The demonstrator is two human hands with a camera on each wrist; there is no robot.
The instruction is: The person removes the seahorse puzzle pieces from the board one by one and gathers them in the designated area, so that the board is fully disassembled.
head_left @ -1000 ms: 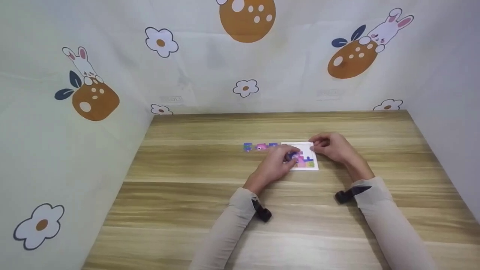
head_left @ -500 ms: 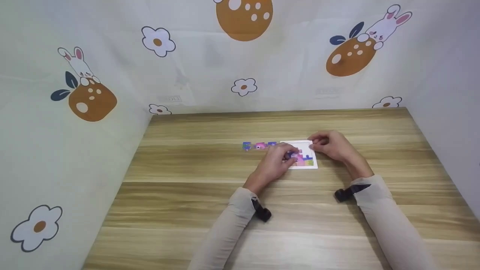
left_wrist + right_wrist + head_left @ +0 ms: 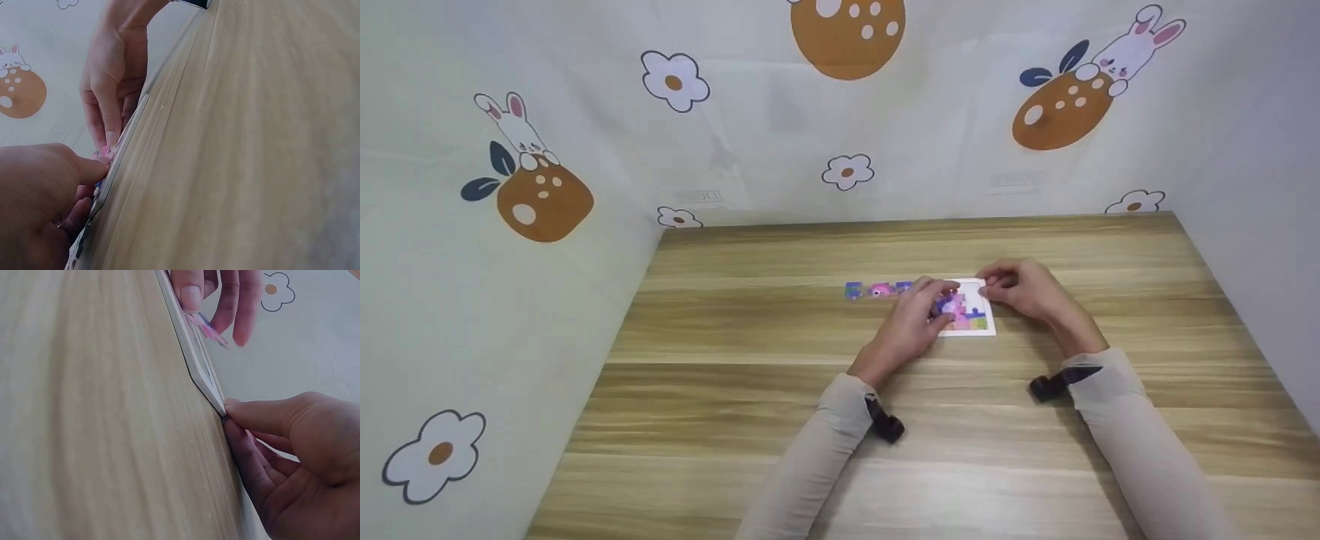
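A white-framed jigsaw puzzle (image 3: 992,319) lies on the table, partly filled with pink, blue and green pieces. My left hand (image 3: 911,319) reaches over its left side, thumb and fingers curled about a pink and purple puzzle piece (image 3: 208,329) that tilts up from the tray in the right wrist view. The left thumb touches the piece's lower end. At the far right corner of the frame, my right hand (image 3: 1026,291) pinches the edge between thumb and index finger. In the left wrist view the left hand (image 3: 45,185) hides much of the puzzle.
Several loose jigsaw pieces (image 3: 879,290) lie in a row left of the frame. The wood-grain table (image 3: 735,405) ends at a pale patterned wall covering (image 3: 765,150) behind and on the left. Black cameras (image 3: 889,427) sit at both wrists.
The left fingers have spread a little away from the thumb, uncovering more of the pieces. My right hand keeps its pinch on the frame corner. The head view has shifted slightly.
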